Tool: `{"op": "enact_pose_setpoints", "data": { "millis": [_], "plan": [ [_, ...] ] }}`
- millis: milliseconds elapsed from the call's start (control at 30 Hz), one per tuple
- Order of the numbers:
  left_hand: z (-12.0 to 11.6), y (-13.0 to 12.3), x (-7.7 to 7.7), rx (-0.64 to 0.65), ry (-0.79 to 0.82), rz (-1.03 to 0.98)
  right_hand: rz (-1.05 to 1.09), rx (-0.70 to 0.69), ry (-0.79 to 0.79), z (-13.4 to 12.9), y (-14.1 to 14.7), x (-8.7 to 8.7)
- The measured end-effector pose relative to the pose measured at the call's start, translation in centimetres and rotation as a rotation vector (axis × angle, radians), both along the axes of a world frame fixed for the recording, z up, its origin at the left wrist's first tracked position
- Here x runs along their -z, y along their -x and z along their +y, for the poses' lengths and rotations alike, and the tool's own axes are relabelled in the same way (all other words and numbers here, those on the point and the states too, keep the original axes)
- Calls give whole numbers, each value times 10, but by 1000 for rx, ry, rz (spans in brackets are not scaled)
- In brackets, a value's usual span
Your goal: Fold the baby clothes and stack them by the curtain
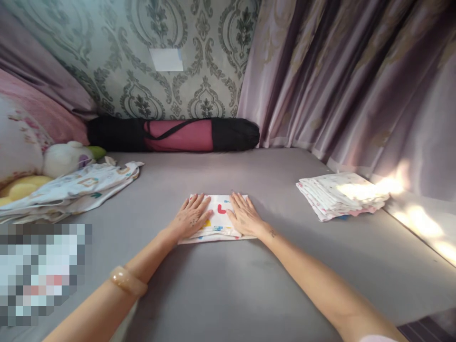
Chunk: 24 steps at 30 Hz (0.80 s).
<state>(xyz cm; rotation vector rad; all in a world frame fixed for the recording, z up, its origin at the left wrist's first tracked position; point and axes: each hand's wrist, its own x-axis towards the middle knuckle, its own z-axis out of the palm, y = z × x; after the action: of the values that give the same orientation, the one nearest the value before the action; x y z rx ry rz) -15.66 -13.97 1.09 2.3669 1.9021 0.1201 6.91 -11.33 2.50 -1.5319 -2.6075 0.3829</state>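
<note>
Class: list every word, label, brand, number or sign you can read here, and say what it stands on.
No words, brands or numbers can be read for certain.
Folded cloth: a red L-like shape; cannot tell whether it is a letter.
Left hand and right wrist: dark marks, too small to read.
Pale rectangle on the wall: no writing can be made out.
Pixelated patch: unreadable.

Far wall (203, 28): grey-green, dark damask scrolls. White rectangle (166, 59) on it, left of centre. Right curtain (320, 71): mauve, deep folds, gold motifs, pale hem. Left curtain (39, 61): mauve, slanting down toward far wall. Broad flat grey surface (213, 171) across middle and near. Bright light patches (423, 223) at right, by curtain foot.
</note>
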Motion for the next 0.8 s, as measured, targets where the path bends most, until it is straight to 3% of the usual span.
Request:
{"op": "enact_pose_setpoints", "data": {
  "millis": [100, 200, 300, 433, 533, 600, 667, 800],
  "plan": [
    [-10, -1, 1, 25, -169, -1, 42, -7, -94, -14, -1, -9],
    [-17, -2, 10, 119, -268, -2, 89, -109, -143, -30, 3, -12],
    [-17, 0, 21, 161, -264, 7, 112, -182, -95, -40, 8, -11],
    [-12, 6, 30, 169, -268, -9, 159, -180, -49, -41, 8, -12],
    [-10, 10, 25, 204, -232, -89, 214, -204, 76, -34, 2, -20],
    [-11, 13, 15, 158, -210, -172, 289, -234, 220, -25, -8, -29],
    [-12, 17, 3, 21, -197, -258, 435, -164, 290, -17, -22, -36],
    [-14, 31, -17, -340, -40, -395, 628, 315, 205, -7, -55, -38]
  ]
}}
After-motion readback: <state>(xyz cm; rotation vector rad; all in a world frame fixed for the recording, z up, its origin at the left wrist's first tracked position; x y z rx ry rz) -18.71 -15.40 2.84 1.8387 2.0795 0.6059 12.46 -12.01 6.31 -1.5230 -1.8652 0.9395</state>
